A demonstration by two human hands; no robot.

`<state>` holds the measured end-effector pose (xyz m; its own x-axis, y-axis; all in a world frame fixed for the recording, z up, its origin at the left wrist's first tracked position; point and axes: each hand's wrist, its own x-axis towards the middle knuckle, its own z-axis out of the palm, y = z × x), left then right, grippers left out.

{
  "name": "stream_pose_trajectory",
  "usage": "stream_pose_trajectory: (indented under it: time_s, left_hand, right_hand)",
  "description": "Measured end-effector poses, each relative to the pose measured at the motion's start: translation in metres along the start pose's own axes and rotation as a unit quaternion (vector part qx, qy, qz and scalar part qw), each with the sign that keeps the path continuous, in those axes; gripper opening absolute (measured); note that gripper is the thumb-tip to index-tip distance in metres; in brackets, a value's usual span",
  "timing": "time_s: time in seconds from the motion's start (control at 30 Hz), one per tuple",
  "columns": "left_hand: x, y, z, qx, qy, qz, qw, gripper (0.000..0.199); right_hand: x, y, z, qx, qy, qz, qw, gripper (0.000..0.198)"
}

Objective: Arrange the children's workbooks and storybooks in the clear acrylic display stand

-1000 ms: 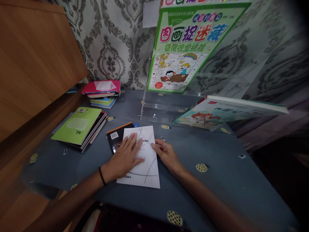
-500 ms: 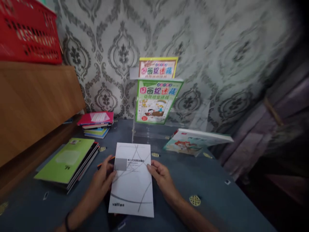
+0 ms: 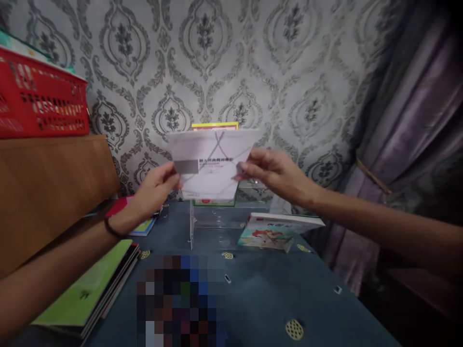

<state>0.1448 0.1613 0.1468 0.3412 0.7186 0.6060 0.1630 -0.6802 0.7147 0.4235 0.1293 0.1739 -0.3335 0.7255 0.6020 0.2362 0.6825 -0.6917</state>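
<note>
Head view: two bare hands, one white booklet, one clear bookstand, three books at the stand, two stacks of books, one red basket, one wooden cabinet, one tied curtain, one blue-grey tablecloth with pineapple motifs.

Left hand: fingers curled, thumb and fingers pinching the booklet's left edge; one dark wristband. Right hand: partly curled, thumb and fingers gripping the booklet's right edge.

Booklet: raised above the table, in front of the stand, cover facing the viewer; one grey rectangle at left, dark printed characters beside it, thin grey lines crossing the cover; slightly blurred. Whether it touches the stand cannot be told.

Behind it, mostly hidden: one yellow-edged book, one green-edged book. Right, lower on the stand: one picture book, leaning back. Left, near: one green-topped stack. Left, far: one pink-topped stack, partly covered by the left arm. Near, middle: one pixelated patch, contents unreadable.
</note>
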Motion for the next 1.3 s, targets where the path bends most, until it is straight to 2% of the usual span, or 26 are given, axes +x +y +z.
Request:
stream_pose_trajectory:
  time_s: [0.1, 0.23, 0.37, 0.6, 0.93, 1.17, 1.3]
  left_hand:
    - [0.041, -0.01, 0.005, 0.017, 0.002, 0.043, 0.999, 0.023]
    - [0.059, -0.038, 0.021, 0.011, 0.021, 0.038, 0.999, 0.02]
    - [0.058, -0.06, 0.033, 0.029, 0.043, 0.038, 0.998, 0.016]
    - [0.058, -0.077, 0.042, 0.067, 0.053, 0.019, 0.996, 0.011]
    - [0.059, -0.087, 0.043, 0.112, 0.06, 0.028, 0.992, 0.01]
    - [0.058, -0.089, 0.044, 0.161, 0.065, -0.011, 0.985, 0.015]
    - [0.054, -0.093, 0.044, 0.211, 0.043, -0.038, 0.976, 0.017]
  right_hand:
    - [0.024, 0.013, -0.016, -0.006, 0.023, -0.027, 0.999, 0.024]
    - [0.033, 0.045, -0.021, 0.001, 0.047, -0.017, 0.999, 0.028]
    - [0.032, 0.068, -0.02, 0.0, 0.061, -0.008, 0.998, 0.026]
    - [0.022, 0.082, -0.017, 0.013, 0.063, 0.001, 0.998, 0.024]
    - [0.021, 0.092, -0.016, 0.013, 0.066, -0.004, 0.998, 0.022]
    - [0.019, 0.095, -0.016, 0.008, 0.067, 0.013, 0.998, 0.026]
    - [0.02, 0.104, -0.015, 0.013, 0.046, 0.038, 0.998, 0.028]
